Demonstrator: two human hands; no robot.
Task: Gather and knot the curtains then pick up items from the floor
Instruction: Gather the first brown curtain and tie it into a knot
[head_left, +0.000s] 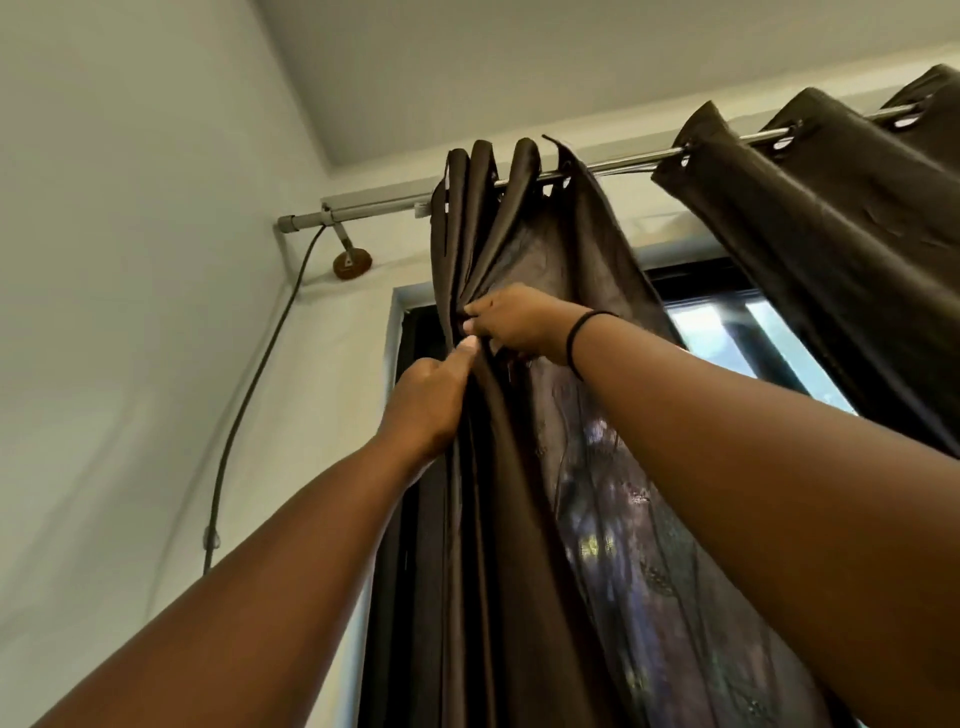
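High against the window, both hands work on the left curtain (498, 291), a dark brown panel that hangs from the metal rod (618, 163) by its eyelets. Its top folds are bunched close together near the rod's left end, which leaves glass showing between it and the right curtain (810, 218), well apart further along the rod. The right hand (511, 325) reaches across with its fingers curled into the pleats, pinching several folds together so they stay stacked. The left hand (434, 397) comes up from below, thumb pressed against the same bundle just under the right hand; its other fingers are hidden behind the fabric, so how fully it grips cannot be told. Holding this high up probably lets the folds be collected evenly before the hands travel down to make a knot. A sheer layer (613, 467) hangs behind the brown cloth. Gathering looks early, with no knot visible, and the floor lies out of view. A grey cable (249, 395) runs down the wall beside the window.
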